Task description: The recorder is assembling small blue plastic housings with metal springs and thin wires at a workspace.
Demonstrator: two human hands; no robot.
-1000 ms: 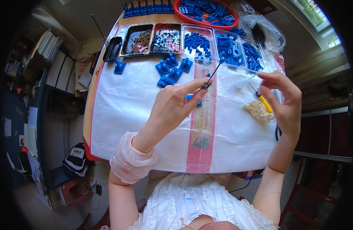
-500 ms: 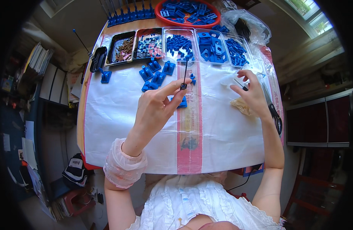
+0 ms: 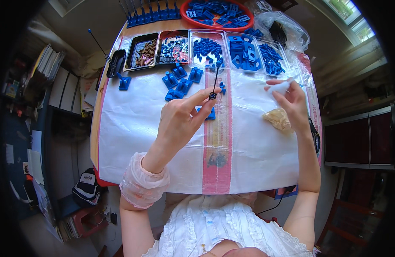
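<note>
Bottle [image 3: 278,88] now in curled right hand [image 3: 295,104]

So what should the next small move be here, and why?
Probably to bring the small white object across toward the dark rod: the right hand grips the white object, the left hand holds the rod by its coil, and the two things are clearly apart.
</note>
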